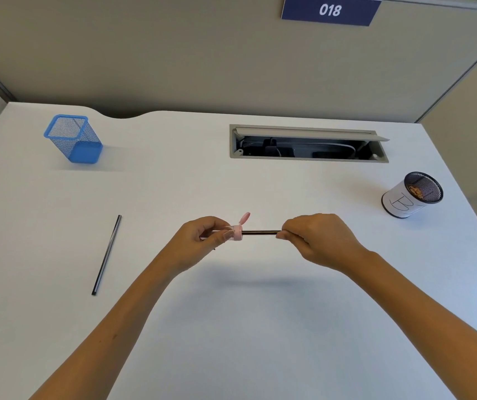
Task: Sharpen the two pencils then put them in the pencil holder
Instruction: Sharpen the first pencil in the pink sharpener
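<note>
Sharpening is under way above the middle of the white desk (231, 327): the person's left hand (202, 241) has its fingers closed around a small pink sharpener (236, 234) with its lid flipped up, and the right hand (315, 238) pinches the far end of a dark pencil (260, 232), held level with its other end inside the sharpener. Both are lifted clear of the desk, judging by the shadow beneath.

To do this well, I would say the pencil should stay straight in line with the sharpener's hole, pushed in with light, steady pressure while one hand turns against the other; tilting it would likely snap the lead. Keeping the sharpener's body gripped firmly should stop it slipping round with the pencil.

A second pencil (106, 254) lies flat on the desk, well to the left of the hands, apart from everything. The blue mesh pencil holder (73, 138) stands at the far left, with nothing showing inside it. A round black mesh cup (411, 194) wrapped in white paper stands at the far right, with something brownish in it, perhaps shavings.

The tip of the held pencil is hidden inside the sharpener, so how sharp it is cannot be told. The lying pencil's ends are too small to judge. Most of the right hand's fingertips are tucked under.
</note>
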### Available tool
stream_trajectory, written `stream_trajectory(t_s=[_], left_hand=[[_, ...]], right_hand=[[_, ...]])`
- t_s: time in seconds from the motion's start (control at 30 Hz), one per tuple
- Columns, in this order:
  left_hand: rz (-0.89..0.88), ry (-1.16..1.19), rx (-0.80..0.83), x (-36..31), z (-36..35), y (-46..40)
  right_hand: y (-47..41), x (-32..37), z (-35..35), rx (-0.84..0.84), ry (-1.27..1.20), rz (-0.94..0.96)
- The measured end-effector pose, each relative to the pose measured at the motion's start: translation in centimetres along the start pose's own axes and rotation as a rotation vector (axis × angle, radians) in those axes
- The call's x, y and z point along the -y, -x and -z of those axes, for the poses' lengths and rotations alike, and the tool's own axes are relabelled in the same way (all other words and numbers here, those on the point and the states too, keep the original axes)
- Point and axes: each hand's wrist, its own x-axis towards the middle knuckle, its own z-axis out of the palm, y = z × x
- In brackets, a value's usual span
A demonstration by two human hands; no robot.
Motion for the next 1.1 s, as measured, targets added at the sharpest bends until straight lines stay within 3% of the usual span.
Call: stream_trajectory(t_s=[0.13, 0.23, 0.4, 0.47, 0.57, 0.7, 0.87, 1.1], left_hand=[[-0.013, -0.047, -0.008, -0.1, 0.4, -0.1], [-0.016, -0.055, 0.016, -0.3, 0.7, -0.3], [-0.005, 0.004, 0.063, -0.3, 0.5, -0.5], [0.002, 0.029, 0.042, -0.2, 0.2, -0.5], [0.008, 0.025, 0.005, -0.1, 0.0, -0.4], [0.008, -0.037, 0.026, 0.3, 0.0, -0.2], [0.008, -0.047, 0.003, 0.4, 0.0, 0.0], [0.008, 0.02, 0.027, -0.2, -0.1, -0.5]], right_hand=[[-0.1, 0.6, 0.0, 0.162, -0.047, -0.021], [-0.1, 0.9, 0.3, 0.171, -0.157, -0.054], [-0.2, 0.3, -0.4, -0.2, 0.077, 0.123], [-0.4, 0.4, -0.6, -0.241, 0.094, 0.114], [-0.5, 0.9, -0.7, -0.176, -0.006, 0.017], [-1.0, 1.5, -0.7, 0.119, -0.052, -0.116], [-1.3, 1.7, 0.1, 0.184, -0.253, -0.118], [-0.6, 0.6, -0.5, -0.139, -0.061, 0.081]])
